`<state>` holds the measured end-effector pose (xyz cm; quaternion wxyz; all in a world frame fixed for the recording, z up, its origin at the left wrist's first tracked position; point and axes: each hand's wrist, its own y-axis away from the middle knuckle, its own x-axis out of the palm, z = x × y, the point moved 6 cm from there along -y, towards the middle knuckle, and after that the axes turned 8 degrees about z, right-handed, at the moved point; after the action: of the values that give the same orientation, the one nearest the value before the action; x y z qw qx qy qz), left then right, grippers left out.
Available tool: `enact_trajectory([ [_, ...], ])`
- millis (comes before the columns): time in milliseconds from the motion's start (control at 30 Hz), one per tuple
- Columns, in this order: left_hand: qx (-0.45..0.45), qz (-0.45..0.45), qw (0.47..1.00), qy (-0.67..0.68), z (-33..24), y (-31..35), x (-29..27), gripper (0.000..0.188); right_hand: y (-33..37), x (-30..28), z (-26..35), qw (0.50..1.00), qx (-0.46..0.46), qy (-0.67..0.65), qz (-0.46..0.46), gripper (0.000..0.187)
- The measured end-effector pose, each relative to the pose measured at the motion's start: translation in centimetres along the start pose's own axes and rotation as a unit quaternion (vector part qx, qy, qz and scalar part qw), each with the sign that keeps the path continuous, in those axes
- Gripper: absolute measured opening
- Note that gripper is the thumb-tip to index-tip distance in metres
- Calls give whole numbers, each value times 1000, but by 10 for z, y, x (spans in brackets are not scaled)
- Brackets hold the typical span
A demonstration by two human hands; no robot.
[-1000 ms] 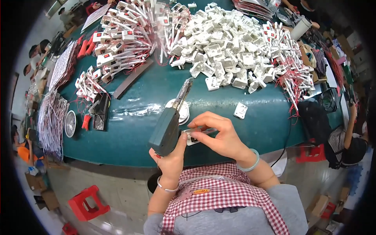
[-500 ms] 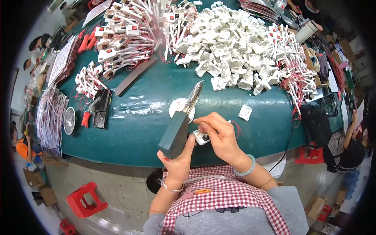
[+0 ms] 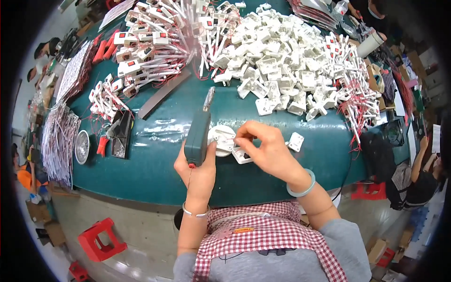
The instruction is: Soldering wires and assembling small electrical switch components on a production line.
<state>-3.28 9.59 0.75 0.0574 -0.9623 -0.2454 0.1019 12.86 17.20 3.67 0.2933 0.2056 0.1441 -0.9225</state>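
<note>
My left hand (image 3: 198,175) is wrapped round a dark green soldering gun (image 3: 197,134), whose long silver tip points away from me over the table. My right hand (image 3: 270,149) is closed in a pinch, thumb against forefinger, just above a small white plastic housing (image 3: 243,160). Dark parts show inside that housing, partly hidden by the fingers. What sits in the pinch is too small to make out. Between the two hands lies a round white dish (image 3: 217,148). Just right of my right hand rests a flat white plastic piece (image 3: 296,141).
A large heap of white housings (image 3: 277,56) covers the far middle of the green table (image 3: 155,164). Bundles of wired white switch pieces (image 3: 150,51) lie far left, with more (image 3: 354,89) at right. A dark bar (image 3: 164,94), metal bowl (image 3: 82,145) and black tray (image 3: 121,141) stand left.
The soldering gun has swung left and more upright, its tip leaving the dish. My right hand has shifted slightly right, still pinched at the housing.
</note>
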Motion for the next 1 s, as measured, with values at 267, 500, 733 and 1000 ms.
enact_trajectory([
  [267, -38, 7, 999, 35, 8, -10, -1, 19, -8, 11, -2, 997, -19, 68, 5, 9],
  [500, -35, 12, 999, 30, 8, -13, 0, 17, -8, 15, -6, 997, 11, -13, -76, 12],
  [733, -61, -12, 997, 47, 9, -2, -11, 16, -12, 18, 0, 997, -14, 25, -67, 14],
  [1000, -66, -7, 997, -31, -13, 63, -54, 38, -11, 17, 5, 994, -60, 35, -85, 14],
])
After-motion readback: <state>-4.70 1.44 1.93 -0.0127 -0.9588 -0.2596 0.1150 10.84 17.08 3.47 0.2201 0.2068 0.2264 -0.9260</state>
